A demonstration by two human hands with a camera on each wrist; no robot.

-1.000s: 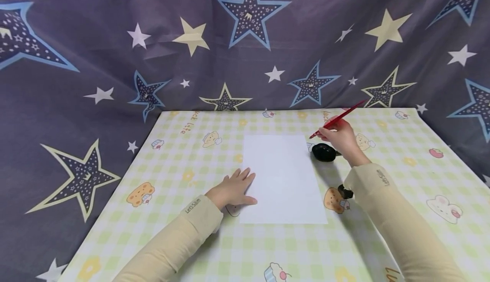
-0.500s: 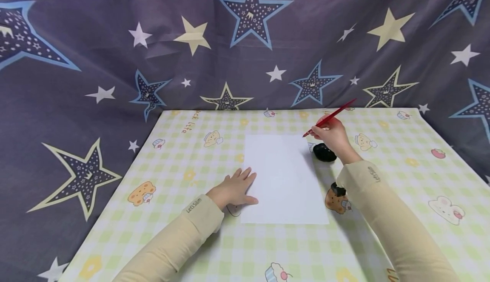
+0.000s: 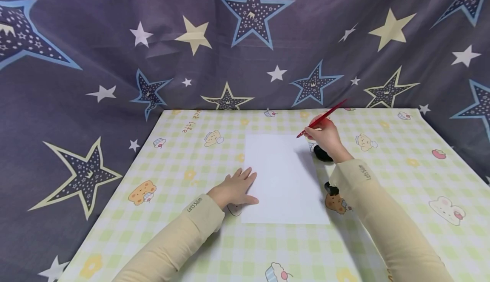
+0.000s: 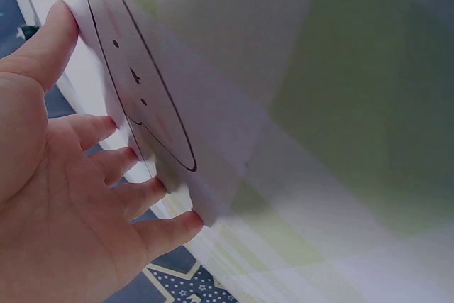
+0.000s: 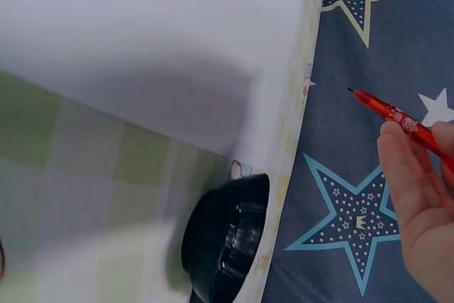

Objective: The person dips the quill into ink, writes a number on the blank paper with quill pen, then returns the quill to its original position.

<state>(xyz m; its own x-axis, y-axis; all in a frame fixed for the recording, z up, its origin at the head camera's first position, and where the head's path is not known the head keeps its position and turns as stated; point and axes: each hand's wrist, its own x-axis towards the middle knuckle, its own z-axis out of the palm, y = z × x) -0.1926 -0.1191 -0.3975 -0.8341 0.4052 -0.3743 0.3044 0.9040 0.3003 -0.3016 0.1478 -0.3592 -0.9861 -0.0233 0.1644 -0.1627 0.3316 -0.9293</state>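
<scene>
While a starry curtain (image 3: 214, 69) is hanging behind, a white sheet (image 3: 283, 180) is lying on the green-checked table (image 3: 237, 248). The left hand (image 3: 233, 189) is resting, fingers spread, on the sheet's left edge; the right hand (image 3: 325, 135) is pinching a red pen (image 3: 322, 118) above the far right corner.

Holding a slim, shiny red pen (image 5: 401, 120) with a printed barrel in the fingers of the right hand (image 5: 422, 211), and pointing its dark tip away from the palm, set in this view against dark blue-grey star-printed fabric (image 5: 340, 129). Also showing a glossy black rounded object (image 5: 230, 239), sitting on green-and-white checked cloth (image 5: 145, 150) just beside the edge of a plain white paper sheet (image 5: 142, 12) crossed by a soft grey shadow.
</scene>
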